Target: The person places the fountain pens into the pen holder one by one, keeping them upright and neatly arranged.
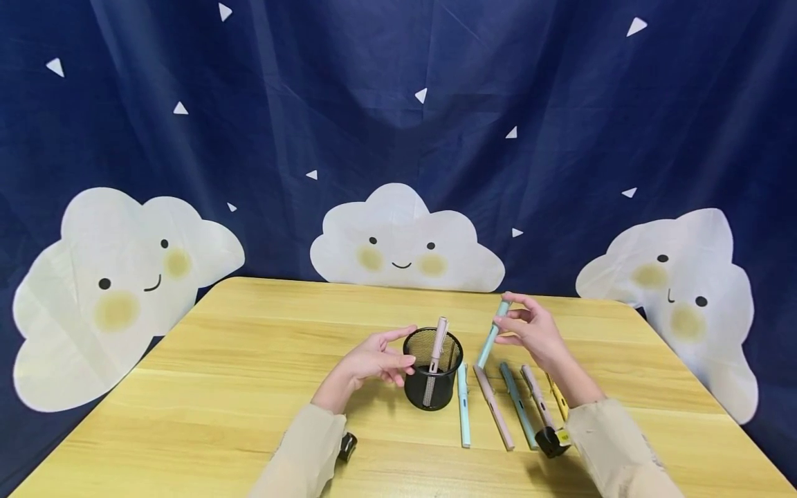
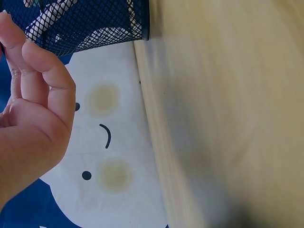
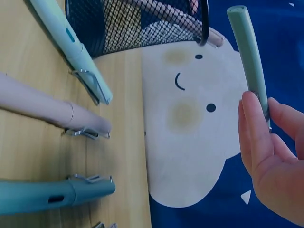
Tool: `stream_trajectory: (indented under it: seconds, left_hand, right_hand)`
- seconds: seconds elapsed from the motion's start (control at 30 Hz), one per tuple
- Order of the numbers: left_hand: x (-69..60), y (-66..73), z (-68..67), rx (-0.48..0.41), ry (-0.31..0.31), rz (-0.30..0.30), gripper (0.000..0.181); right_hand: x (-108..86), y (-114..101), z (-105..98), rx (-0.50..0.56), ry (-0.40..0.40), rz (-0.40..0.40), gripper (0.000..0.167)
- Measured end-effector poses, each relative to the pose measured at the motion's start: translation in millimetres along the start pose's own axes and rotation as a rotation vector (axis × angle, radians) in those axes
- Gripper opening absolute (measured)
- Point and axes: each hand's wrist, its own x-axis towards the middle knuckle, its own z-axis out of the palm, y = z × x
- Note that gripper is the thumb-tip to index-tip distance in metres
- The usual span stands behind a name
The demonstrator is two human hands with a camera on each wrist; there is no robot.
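I pinch a pale green pen with the thumb and fingers of my right grip. The pen is tilted, with its top leaning to the right and far side. My right wrist view shows it up off the table, apart from the other pens. My left grip holds the left side of a black mesh cup, with the thumb on the near side and a finger on the far side. The cup stands upright on the table. One pink pen is inside it, leaning to the right and sticking out over the rim.

Five more pens lie to the right of the cup. From left to right I see a light blue pen, a dusty pink pen, a dark teal pen, a pale purple pen and a yellow pen, partly hidden by my right arm. Behind the table hangs a dark blue curtain with smiling white clouds.
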Motion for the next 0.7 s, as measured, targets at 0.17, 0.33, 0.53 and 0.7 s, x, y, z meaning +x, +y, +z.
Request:
stream_trajectory:
  seconds: [0.17,0.33,0.53,0.7]
  left_hand:
    - [0.3,0.1,-0.6,0.006,0.001,0.004,0.066]
    - [0.2,-0.5,-0.6,0.005,0.000,0.003,0.066]
    - [-0.8,-0.7,0.0,0.006,0.000,0.002,0.066]
    - [-0.6,-0.4,0.1,0.009,0.003,0.006,0.065]
  right_hand:
    - [2.3,-1.8,12.1,0.001,0.083,-0.032,0.037]
    - [5.2,5.5,19.5,0.008,0.147,-0.098,0.039]
    - [28.0,48.5,3.7,0.067,0.093,-0.249,0.049]
    - [26.7,49.2,13.8,0.002,0.091,-0.304,0.049]
